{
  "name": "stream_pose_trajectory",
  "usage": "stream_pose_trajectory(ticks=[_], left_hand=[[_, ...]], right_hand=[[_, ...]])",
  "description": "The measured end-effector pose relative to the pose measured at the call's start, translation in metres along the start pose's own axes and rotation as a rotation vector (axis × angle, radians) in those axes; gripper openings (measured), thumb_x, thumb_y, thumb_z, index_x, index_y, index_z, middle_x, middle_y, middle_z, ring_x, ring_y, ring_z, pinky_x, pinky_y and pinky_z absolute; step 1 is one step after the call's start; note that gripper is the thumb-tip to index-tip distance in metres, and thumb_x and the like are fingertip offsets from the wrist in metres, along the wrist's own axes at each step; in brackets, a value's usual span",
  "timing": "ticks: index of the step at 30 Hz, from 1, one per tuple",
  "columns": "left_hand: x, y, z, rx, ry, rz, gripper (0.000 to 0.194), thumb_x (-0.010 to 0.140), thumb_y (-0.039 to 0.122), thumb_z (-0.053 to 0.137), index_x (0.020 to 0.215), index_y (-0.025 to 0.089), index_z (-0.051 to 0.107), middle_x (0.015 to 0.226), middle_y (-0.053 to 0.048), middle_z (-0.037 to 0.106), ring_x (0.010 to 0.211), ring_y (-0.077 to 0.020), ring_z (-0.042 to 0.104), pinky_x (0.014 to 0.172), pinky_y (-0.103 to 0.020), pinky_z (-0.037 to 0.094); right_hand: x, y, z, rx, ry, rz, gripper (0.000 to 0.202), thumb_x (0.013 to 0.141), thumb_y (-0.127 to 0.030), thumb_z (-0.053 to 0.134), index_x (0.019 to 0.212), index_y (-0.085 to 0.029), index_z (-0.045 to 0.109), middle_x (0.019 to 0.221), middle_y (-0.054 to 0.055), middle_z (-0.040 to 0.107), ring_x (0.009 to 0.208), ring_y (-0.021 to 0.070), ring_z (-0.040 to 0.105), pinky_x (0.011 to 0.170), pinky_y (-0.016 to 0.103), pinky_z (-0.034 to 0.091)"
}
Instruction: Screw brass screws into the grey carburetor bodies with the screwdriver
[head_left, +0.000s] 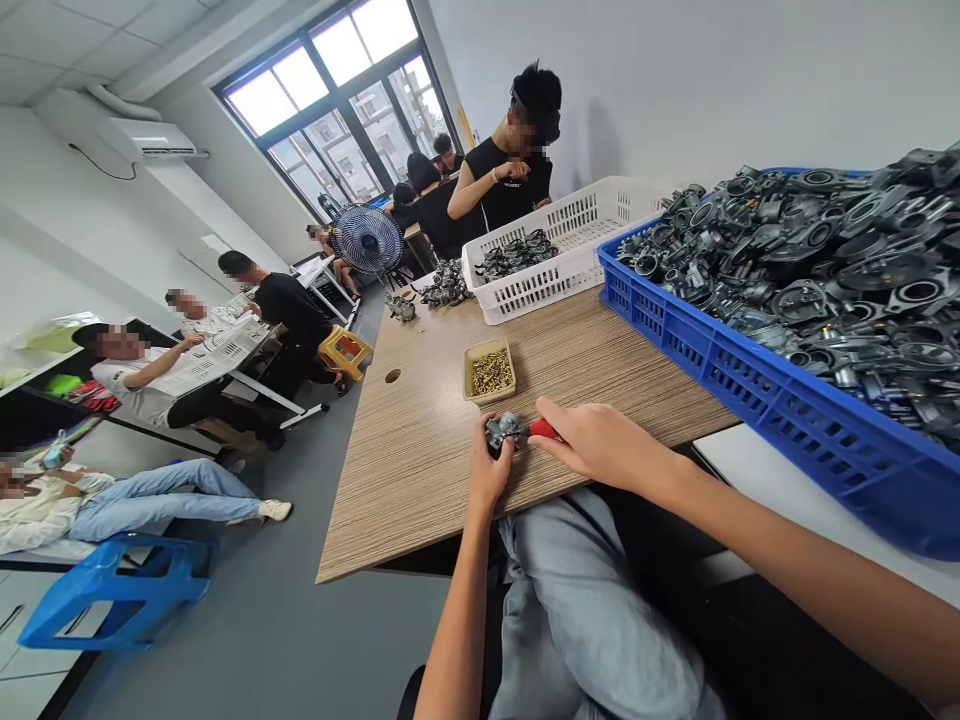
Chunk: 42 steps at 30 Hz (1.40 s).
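Note:
Near the front edge of the wooden table (420,440), my left hand (489,466) is closed around a small grey metal part (504,428). My right hand (581,438) grips a tool with a red handle (543,430), whose front end meets the metal part. Just beyond my hands sits a small tray (469,373) holding many brass-coloured screws (490,372). The tool's tip is too small to make out.
To the right, a blue crate (697,350) is heaped with metal parts. Behind the tray stand a white basket (525,293) and a pile of parts (447,284). A person (510,170) is across the table; others sit at left near a blue stool (124,595).

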<state>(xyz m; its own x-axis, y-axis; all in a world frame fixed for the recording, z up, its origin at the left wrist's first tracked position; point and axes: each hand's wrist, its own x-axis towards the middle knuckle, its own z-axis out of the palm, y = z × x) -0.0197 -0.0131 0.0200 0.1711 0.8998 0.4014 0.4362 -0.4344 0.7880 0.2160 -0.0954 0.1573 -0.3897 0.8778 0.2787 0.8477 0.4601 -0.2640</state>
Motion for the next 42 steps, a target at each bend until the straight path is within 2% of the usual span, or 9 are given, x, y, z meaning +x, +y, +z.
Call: stream_pose_trajectory(ticks=[6, 12, 15, 27, 35, 42], left_hand=[[0.0003, 0.0018, -0.0006, 0.014, 0.000, -0.006, 0.043, 0.095, 0.023, 0.065, 0.137, 0.024, 0.056, 0.130, -0.010, 0.069, 0.118, -0.0245, 0.066, 0.107, -0.039, 0.050], [0.0003, 0.0033, -0.0011, 0.033, 0.003, -0.026, 0.043, 0.096, 0.026, 0.064, 0.138, 0.023, 0.057, 0.125, -0.009, 0.069, 0.112, -0.0239, 0.066, 0.104, -0.039, 0.050], [0.0006, 0.0041, -0.0013, 0.020, 0.000, -0.022, 0.042, 0.096, 0.027, 0.064, 0.137, 0.024, 0.057, 0.127, -0.009, 0.069, 0.114, -0.0239, 0.066, 0.104, -0.039, 0.051], [0.0001, 0.0023, -0.0023, 0.031, -0.022, -0.023, 0.047, 0.094, 0.025, 0.065, 0.140, 0.024, 0.054, 0.131, -0.009, 0.069, 0.118, -0.0244, 0.067, 0.107, -0.040, 0.051], [0.0005, 0.0029, -0.0022, 0.015, -0.013, -0.038, 0.043, 0.096, 0.029, 0.065, 0.138, 0.024, 0.056, 0.132, -0.010, 0.070, 0.117, -0.0249, 0.067, 0.107, -0.041, 0.051], [0.0008, -0.0001, -0.0025, 0.037, -0.003, -0.037, 0.044, 0.095, 0.029, 0.064, 0.138, 0.024, 0.057, 0.132, -0.010, 0.069, 0.116, -0.0252, 0.065, 0.107, -0.041, 0.048]], right_hand=[[-0.0007, 0.0013, 0.0004, 0.029, 0.004, -0.017, 0.022, 0.114, -0.042, 0.050, 0.114, -0.020, 0.048, 0.086, 0.005, 0.077, 0.078, 0.0253, 0.077, 0.059, 0.030, 0.025], [-0.0018, 0.0048, -0.0071, 0.099, -0.048, -0.068, 0.014, 0.110, -0.029, 0.052, 0.119, -0.021, 0.045, 0.096, 0.005, 0.077, 0.085, 0.0246, 0.076, 0.064, 0.030, 0.031], [-0.0014, 0.0062, -0.0082, 0.096, -0.047, -0.052, 0.011, 0.112, -0.029, 0.049, 0.118, -0.021, 0.046, 0.097, 0.005, 0.077, 0.086, 0.0250, 0.077, 0.064, 0.030, 0.031], [0.0012, 0.0041, -0.0032, -0.046, -0.028, 0.036, 0.025, 0.115, -0.040, 0.047, 0.123, -0.017, 0.050, 0.087, 0.007, 0.079, 0.078, 0.0257, 0.077, 0.059, 0.031, 0.027], [0.0018, 0.0043, -0.0008, -0.093, 0.017, 0.093, 0.035, 0.113, -0.053, 0.046, 0.113, -0.021, 0.059, 0.081, 0.007, 0.078, 0.076, 0.0245, 0.076, 0.060, 0.029, 0.026], [0.0044, 0.0027, 0.0015, -0.160, -0.001, 0.175, 0.047, 0.112, -0.061, 0.042, 0.109, -0.018, 0.061, 0.077, 0.010, 0.077, 0.077, 0.0283, 0.077, 0.061, 0.029, 0.028]])
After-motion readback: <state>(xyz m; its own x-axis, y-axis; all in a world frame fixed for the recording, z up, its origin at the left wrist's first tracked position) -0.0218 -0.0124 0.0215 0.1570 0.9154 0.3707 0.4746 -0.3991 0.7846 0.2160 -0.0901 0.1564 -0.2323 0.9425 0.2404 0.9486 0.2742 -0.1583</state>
